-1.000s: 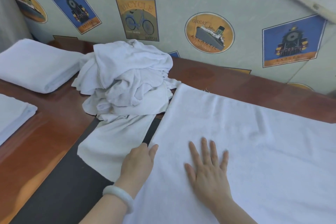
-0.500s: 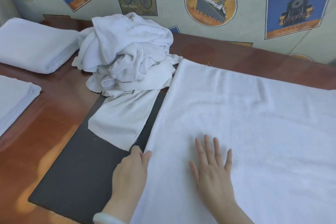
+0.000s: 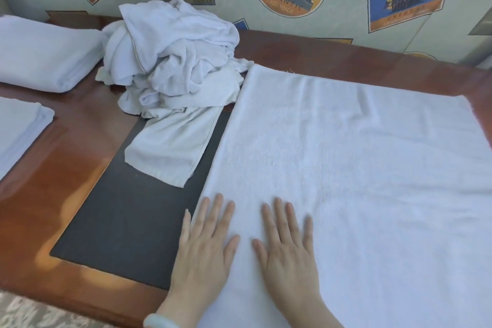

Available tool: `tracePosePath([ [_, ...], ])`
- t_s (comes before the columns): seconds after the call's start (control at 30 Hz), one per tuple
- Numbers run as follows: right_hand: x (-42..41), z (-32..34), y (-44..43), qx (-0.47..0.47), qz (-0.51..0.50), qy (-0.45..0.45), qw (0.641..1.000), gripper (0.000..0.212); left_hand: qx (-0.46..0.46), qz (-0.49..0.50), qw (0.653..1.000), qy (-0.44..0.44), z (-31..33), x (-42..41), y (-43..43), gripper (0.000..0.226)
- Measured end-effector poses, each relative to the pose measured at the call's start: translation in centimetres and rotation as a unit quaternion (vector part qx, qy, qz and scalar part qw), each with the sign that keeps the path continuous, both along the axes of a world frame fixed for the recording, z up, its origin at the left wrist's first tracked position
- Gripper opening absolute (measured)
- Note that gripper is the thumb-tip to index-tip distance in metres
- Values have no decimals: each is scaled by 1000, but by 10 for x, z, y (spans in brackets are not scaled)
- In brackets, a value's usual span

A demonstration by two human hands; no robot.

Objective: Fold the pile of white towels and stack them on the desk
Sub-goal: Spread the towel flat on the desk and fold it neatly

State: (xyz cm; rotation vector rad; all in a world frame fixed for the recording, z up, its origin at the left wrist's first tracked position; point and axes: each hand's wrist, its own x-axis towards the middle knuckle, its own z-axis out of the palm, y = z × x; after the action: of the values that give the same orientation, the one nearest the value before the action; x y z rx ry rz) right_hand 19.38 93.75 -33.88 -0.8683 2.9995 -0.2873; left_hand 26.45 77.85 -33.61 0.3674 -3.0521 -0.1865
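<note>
A large white towel [image 3: 359, 168] lies spread flat across the right half of the wooden desk [image 3: 87, 141]. My left hand [image 3: 205, 245] presses flat on its near left edge with fingers straight. My right hand [image 3: 287, 250] lies flat on the towel just beside it, fingers spread. A crumpled pile of white towels [image 3: 173, 61] sits at the back left of the spread towel, with one end [image 3: 170, 152] trailing onto the dark desk pad [image 3: 127, 221].
A folded towel [image 3: 45, 53] lies at the far left by the wall, and another folded towel [image 3: 18, 128] is at the left edge. A printed fabric backdrop [image 3: 346, 8] stands behind the desk. The desk's front edge [image 3: 80, 298] runs below the pad.
My left hand went from gripping the towel's left edge with curled fingers to lying flat on it. Both hands slid toward me along the towel, and the view tilted down.
</note>
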Motion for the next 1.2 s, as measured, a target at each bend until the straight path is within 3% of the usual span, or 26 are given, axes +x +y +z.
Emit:
tracePosePath([
  [0.17,21,-8,69,-1,-27,0,1000,65,-8,26,999,-21,-2,-3,1,62],
  [0.37,23,-7,71,12,-49,-10,999,64,-14,38,998,-46,-6,-2,1,64],
  [0.5,22,-6,79,2,-33,-31,999,65,-27,57,998,-19,7,11,29,65],
  [0.63,58,1,85,-14,15,-14,1000,63,23,59,997,-39,3,47,57,68],
  [0.87,65,-1,89,23,43,-29,998,62,10,-18,999,-34,0,51,22,63],
  [0.93,65,0,88,28,39,-39,998,62,30,-26,999,-17,1,75,9,61],
  [1.0,71,-1,82,17,15,-39,999,62,108,29,994,20,7,104,6,57],
  [1.07,92,2,65,-10,1,-41,999,63,222,178,954,100,19,136,15,47],
  [1.1,109,1,55,-18,21,-41,999,62,279,280,909,132,21,149,22,40],
  [1.13,126,0,45,-21,47,-36,998,61,353,374,845,144,24,157,27,34],
  [1.2,153,-1,32,-11,64,-27,998,59,576,465,657,145,21,166,29,28],
])
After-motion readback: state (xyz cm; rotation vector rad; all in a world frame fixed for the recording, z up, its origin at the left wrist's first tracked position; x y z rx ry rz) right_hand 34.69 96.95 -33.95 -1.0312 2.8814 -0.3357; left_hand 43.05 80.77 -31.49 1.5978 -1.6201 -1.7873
